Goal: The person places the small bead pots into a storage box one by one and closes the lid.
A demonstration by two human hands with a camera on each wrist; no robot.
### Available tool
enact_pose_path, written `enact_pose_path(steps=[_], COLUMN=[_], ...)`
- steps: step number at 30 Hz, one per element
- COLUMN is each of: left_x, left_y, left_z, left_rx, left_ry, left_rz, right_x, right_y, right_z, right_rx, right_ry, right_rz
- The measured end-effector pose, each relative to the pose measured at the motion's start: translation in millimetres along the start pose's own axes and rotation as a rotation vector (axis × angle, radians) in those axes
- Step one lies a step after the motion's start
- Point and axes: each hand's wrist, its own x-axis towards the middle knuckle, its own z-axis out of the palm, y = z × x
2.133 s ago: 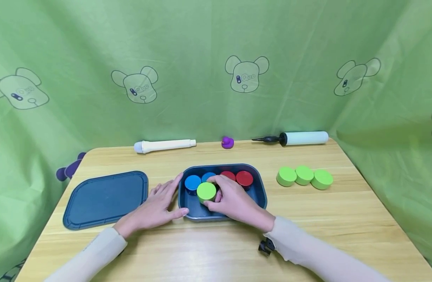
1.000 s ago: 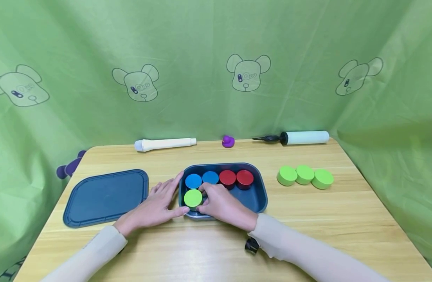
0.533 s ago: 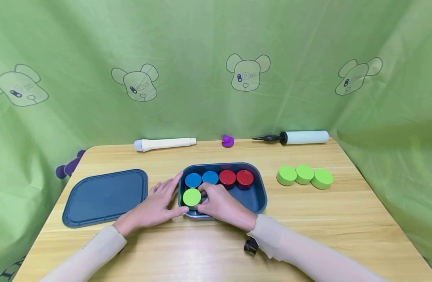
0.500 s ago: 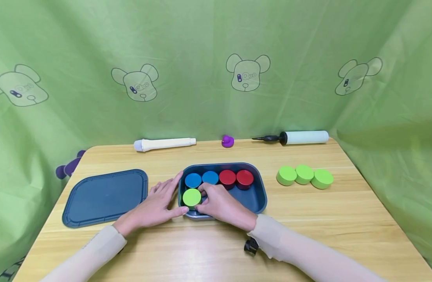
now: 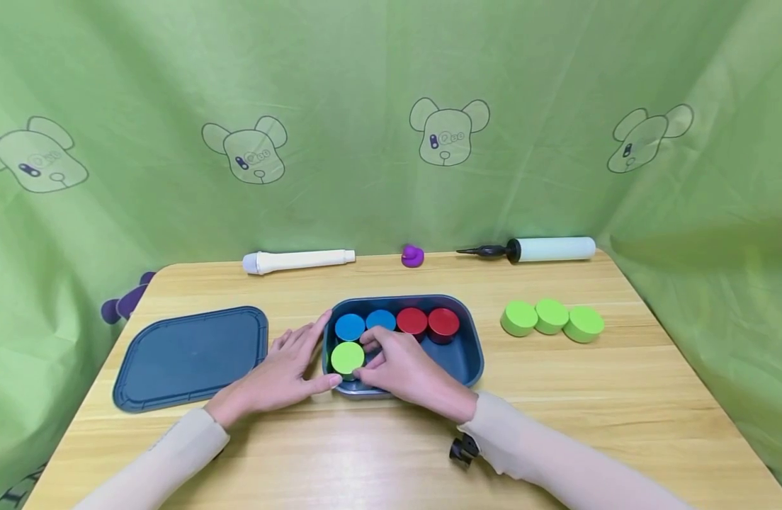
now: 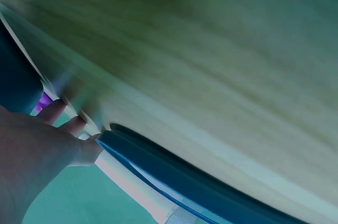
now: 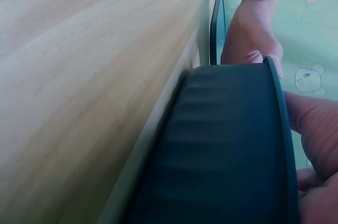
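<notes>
A dark blue tray (image 5: 451, 361) stands mid-table, seen from outside in the right wrist view. In its front left corner sits a green round block (image 5: 348, 358). My right hand (image 5: 406, 368) is just right of this block, index finger and thumb loosely parted at its edge. My left hand (image 5: 285, 375) is spread along the tray's left side, index finger and thumb at the rim. Behind the green block stand two blue round blocks (image 5: 350, 327) and two red round blocks (image 5: 443, 322), in one row. The right wrist view hides the tray's inside.
Three more green round blocks (image 5: 550, 316) stand on the right of the table. A flat blue lid (image 5: 193, 358) lies on the left. Along the back edge are a white tube (image 5: 302, 261), a purple duck (image 5: 412, 256) and a hand pump (image 5: 537, 250). A green curtain (image 5: 340, 177) hangs behind.
The right hand has carried the green block left and down into the tray's front left corner. Just now its fingers loosen and the hand shifts slightly right. The left hand stays put.
</notes>
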Motion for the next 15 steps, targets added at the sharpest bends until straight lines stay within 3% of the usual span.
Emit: enact_pose_path(steps=[15], left_x=[-1.3], left_y=[1.2], left_z=[-1.9], left_rx=[-0.026], left_ry=[-0.011], left_rz=[-0.025], right_x=[-19.2], right_y=[13], right_z=[-17], right_rx=[0.047], right_ry=[0.084], right_rz=[-0.168])
